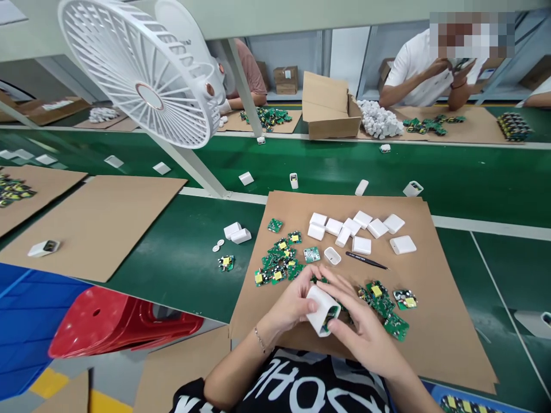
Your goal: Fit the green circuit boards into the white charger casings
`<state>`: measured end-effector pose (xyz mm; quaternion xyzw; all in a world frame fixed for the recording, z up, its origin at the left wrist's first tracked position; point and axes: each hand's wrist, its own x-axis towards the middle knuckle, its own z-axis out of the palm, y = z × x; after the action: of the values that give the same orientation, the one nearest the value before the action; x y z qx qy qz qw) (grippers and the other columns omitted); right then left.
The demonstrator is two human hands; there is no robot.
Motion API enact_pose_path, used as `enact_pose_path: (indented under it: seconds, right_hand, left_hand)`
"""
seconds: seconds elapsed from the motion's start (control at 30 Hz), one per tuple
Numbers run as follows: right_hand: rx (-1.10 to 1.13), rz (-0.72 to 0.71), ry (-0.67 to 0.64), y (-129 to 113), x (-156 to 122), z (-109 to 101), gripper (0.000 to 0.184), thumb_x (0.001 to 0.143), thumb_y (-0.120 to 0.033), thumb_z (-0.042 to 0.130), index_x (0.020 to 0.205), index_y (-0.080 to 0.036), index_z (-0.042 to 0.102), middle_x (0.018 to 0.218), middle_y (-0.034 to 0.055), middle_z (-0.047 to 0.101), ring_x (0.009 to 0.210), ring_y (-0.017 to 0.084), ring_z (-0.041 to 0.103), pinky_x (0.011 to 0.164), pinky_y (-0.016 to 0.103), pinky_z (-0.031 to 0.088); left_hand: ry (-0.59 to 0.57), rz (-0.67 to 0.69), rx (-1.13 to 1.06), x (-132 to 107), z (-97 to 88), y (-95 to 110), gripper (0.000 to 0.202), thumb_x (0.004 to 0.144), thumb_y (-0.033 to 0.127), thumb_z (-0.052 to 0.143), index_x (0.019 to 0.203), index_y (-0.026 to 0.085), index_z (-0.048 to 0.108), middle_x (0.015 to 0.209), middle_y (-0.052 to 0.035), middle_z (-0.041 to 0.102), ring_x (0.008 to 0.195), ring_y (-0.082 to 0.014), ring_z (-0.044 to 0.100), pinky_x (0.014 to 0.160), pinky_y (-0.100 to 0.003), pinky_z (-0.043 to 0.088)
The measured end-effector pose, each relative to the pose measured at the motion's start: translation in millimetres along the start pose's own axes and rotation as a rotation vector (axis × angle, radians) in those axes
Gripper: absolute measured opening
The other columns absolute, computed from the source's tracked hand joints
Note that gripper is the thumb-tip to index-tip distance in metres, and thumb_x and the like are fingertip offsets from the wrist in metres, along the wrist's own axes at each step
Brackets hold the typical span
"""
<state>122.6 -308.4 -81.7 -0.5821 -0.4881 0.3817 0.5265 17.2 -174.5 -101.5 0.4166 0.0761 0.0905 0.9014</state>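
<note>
Between my two hands is a white plastic charger housing (318, 307), its open end facing me to the right, with a green circuit board showing inside. My left hand (297, 295) is closed around its left side, thumb on top. The fingers of my right hand (355, 315) wrap its far side, and the right thumb presses at the open end by the board. Green circuit boards with yellow parts (279, 261) lie left of my hands, and more boards (381, 301) lie on the right. Behind my hands are black tweezers (367, 261) and several white housings (361, 245).
Brown cardboard (447, 344) covers the bench under my hands. A white fan (150, 92) hangs at the upper left. Housings sit along the green belt (275, 160). Across it, co-workers (413, 74) sit near an open carton (329, 115). Red stools (112, 321) stand lower left.
</note>
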Motion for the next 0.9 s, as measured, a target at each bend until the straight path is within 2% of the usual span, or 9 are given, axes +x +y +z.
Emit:
enact_pose_path:
  seconds: [0.13, 0.23, 0.33, 0.43, 0.5, 0.57, 0.7, 0.8, 0.9]
  right_hand:
    - [0.172, 0.070, 0.083, 1.3, -2.8, 4.6, 0.043, 0.089, -0.032, 0.062, 0.131, -0.031, 0.051, 0.141, 0.0089, 0.054, 0.131, 0.024, 0.051, 0.108, 0.043, 0.043]
    - [0.273, 0.112, 0.167, 0.3, -2.4, 4.4, 0.035, 0.091, -0.038, 0.058, 0.123, -0.027, 0.051, 0.123, 0.0090, 0.066, 0.108, 0.019, 0.067, 0.090, 0.030, 0.056]
    - [0.264, 0.123, 0.216, -0.8, 3.1, -5.6, 0.032, 0.092, -0.047, 0.055, 0.115, -0.024, 0.052, 0.113, 0.0080, 0.069, 0.096, 0.017, 0.069, 0.082, 0.027, 0.057]
    - [0.226, 0.112, 0.135, 4.8, 20.4, -35.7, 0.039, 0.092, -0.056, 0.050, 0.114, -0.024, 0.052, 0.109, 0.0075, 0.070, 0.098, 0.019, 0.068, 0.084, 0.032, 0.057]
    - [0.057, 0.130, 0.098, 12.7, 43.6, -71.9, 0.052, 0.092, -0.065, 0.037, 0.115, -0.023, 0.056, 0.107, 0.0085, 0.071, 0.098, 0.021, 0.069, 0.080, 0.035, 0.058]
    - [-0.288, 0.194, 0.250, 21.7, 76.0, -118.6, 0.066, 0.093, -0.069, 0.019, 0.113, -0.022, 0.061, 0.107, 0.0096, 0.071, 0.101, 0.023, 0.068, 0.082, 0.037, 0.057]
    - [-0.572, 0.334, 0.560, 39.7, 146.6, -206.4, 0.051, 0.097, -0.050, 0.039, 0.132, -0.014, 0.049, 0.136, 0.0179, 0.053, 0.128, 0.031, 0.050, 0.107, 0.050, 0.038]
    - [-0.698, 0.496, 0.615, 57.3, 183.5, -238.4, 0.042, 0.094, -0.039, 0.055, 0.128, -0.014, 0.053, 0.133, 0.0137, 0.054, 0.124, 0.029, 0.052, 0.105, 0.054, 0.039]
    - [-0.753, 0.619, 0.614, 75.6, 202.5, -246.9, 0.033, 0.093, -0.035, 0.058, 0.120, -0.015, 0.058, 0.123, 0.0093, 0.059, 0.111, 0.024, 0.059, 0.096, 0.048, 0.048]
  left_hand:
    - [0.158, 0.096, 0.251, -3.6, -4.8, -4.4, 0.055, 0.073, 0.064, 0.068, 0.101, 0.024, 0.041, 0.065, 0.0063, 0.053, 0.046, -0.0067, 0.042, 0.043, -0.015, 0.032]
    - [0.363, 0.409, 0.608, -7.3, -2.9, 5.9, 0.057, 0.066, 0.047, 0.082, 0.109, 0.023, 0.053, 0.096, -0.0055, 0.062, 0.082, -0.0182, 0.059, 0.073, -0.027, 0.047]
    - [0.060, 0.415, 0.916, -1.3, 4.3, 30.0, 0.041, 0.063, 0.025, 0.085, 0.102, 0.025, 0.069, 0.120, -0.0129, 0.062, 0.118, -0.0325, 0.052, 0.105, -0.045, 0.033]
    - [-0.178, 0.291, 1.020, 19.9, 10.7, 50.4, 0.029, 0.079, 0.015, 0.069, 0.104, 0.027, 0.074, 0.123, -0.0131, 0.063, 0.118, -0.0314, 0.054, 0.105, -0.047, 0.033]
    - [-0.090, 0.310, 0.889, 40.8, 10.4, 56.8, 0.032, 0.077, 0.017, 0.071, 0.108, 0.025, 0.074, 0.123, -0.0133, 0.063, 0.115, -0.0303, 0.056, 0.100, -0.045, 0.040]
    - [0.076, 0.293, 0.589, 63.7, 6.3, 60.2, 0.034, 0.074, 0.025, 0.076, 0.107, 0.022, 0.073, 0.119, -0.0123, 0.065, 0.112, -0.0291, 0.059, 0.095, -0.041, 0.047]
    - [0.219, 0.096, -0.017, 100.8, -3.1, 70.7, 0.038, 0.080, 0.034, 0.071, 0.111, 0.013, 0.066, 0.103, -0.0119, 0.070, 0.096, -0.0230, 0.066, 0.081, -0.032, 0.056]
    - [0.197, 0.014, -0.193, 114.1, -5.8, 79.1, 0.034, 0.085, 0.029, 0.066, 0.113, 0.010, 0.061, 0.100, -0.0124, 0.069, 0.094, -0.0197, 0.068, 0.081, -0.027, 0.057]
    - [0.189, -0.038, -0.209, 123.5, -9.5, 80.5, 0.036, 0.085, 0.031, 0.067, 0.113, 0.010, 0.060, 0.099, -0.0119, 0.068, 0.093, -0.0180, 0.068, 0.083, -0.025, 0.056]
